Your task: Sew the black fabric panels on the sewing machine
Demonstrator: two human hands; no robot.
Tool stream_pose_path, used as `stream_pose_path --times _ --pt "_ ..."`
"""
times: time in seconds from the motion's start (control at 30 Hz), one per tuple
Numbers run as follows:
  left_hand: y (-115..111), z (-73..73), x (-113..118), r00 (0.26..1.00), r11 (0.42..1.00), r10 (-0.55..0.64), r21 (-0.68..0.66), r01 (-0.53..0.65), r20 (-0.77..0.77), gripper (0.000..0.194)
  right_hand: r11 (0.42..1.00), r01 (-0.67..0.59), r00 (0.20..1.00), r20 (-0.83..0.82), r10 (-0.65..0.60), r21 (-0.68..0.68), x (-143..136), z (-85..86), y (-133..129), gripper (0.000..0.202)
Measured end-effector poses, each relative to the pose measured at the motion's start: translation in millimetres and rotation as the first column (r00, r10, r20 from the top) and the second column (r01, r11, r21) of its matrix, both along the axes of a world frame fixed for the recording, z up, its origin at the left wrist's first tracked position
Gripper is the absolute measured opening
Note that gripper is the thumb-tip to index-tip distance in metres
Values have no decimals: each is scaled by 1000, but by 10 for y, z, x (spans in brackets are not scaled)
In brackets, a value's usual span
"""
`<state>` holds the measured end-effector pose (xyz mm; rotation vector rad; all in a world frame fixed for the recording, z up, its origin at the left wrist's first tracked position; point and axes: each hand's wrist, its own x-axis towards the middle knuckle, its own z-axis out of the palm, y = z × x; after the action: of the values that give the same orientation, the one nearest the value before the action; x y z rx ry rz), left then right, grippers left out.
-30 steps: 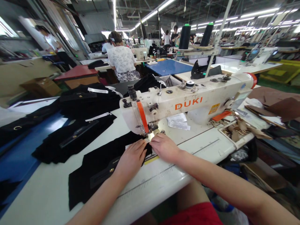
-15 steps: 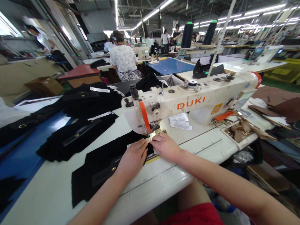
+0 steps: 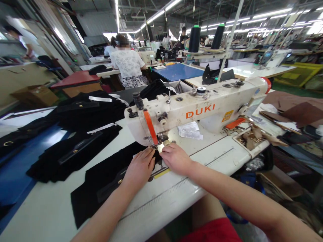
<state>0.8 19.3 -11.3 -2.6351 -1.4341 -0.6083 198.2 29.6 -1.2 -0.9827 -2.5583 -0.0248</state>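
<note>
The left hand point(image 3: 139, 168) lies flat on the black fabric piece point(image 3: 106, 181), fingers extended and pressing down rather than gripping. The right hand point(image 3: 176, 158) rests just beside it, fingers lightly curled, tips touching the fabric edge at the needle area; it closes on nothing. The fabric piece lies on the white surface point(image 3: 50, 208), its leading edge under the presser foot point(image 3: 157, 144) of the DUKI sewing machine point(image 3: 202, 107), its trailing part spread toward the near left.

Recommended technique for feeding the seam:
- Keep both palms low and the cloth flat, so that no fold enters under the foot.
- Hold the fingertips to either side of the needle line, never in front of it.
- Let the feed draw the cloth; guide it only, and do not pull.
- Align the edge with the yellow strip point(image 3: 163, 173) on the bed.

Beyond the left hand, further black fabric pieces point(image 3: 75, 148) lie stacked. Paper slips point(image 3: 190, 131) lie under the machine arm. Two dark thread cones point(image 3: 194, 39) stand behind. Farther off, a seated person point(image 3: 128, 67) works at another station.
</note>
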Motion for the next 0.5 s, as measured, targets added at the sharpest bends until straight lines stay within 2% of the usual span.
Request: stream_pose_path --times 0.13,0.23,0.3,0.4,0.43,0.5 --pt "-200 17 -49 999 999 24 -33 -26 -41 40 999 -14 997 -73 17 37 25 -7 -47 18" --pt "-499 99 -121 993 998 42 -44 -47 -107 40 997 -37 988 -147 45 60 43 -29 -74 18" --pt "-730 187 -191 986 997 81 -7 -83 -147 47 996 -53 982 -178 64 67 49 -41 -81 19" --pt "-1080 272 -383 964 979 195 93 -181 -179 75 996 -69 978 -195 79 58 51 -51 -89 19" --pt "-1188 266 -478 958 976 209 106 -191 -197 79 996 -75 976 -199 84 52 50 -52 -93 19" --pt "-1369 210 -702 946 979 203 80 -188 -251 70 996 -82 974 -207 89 42 46 -56 -100 19"
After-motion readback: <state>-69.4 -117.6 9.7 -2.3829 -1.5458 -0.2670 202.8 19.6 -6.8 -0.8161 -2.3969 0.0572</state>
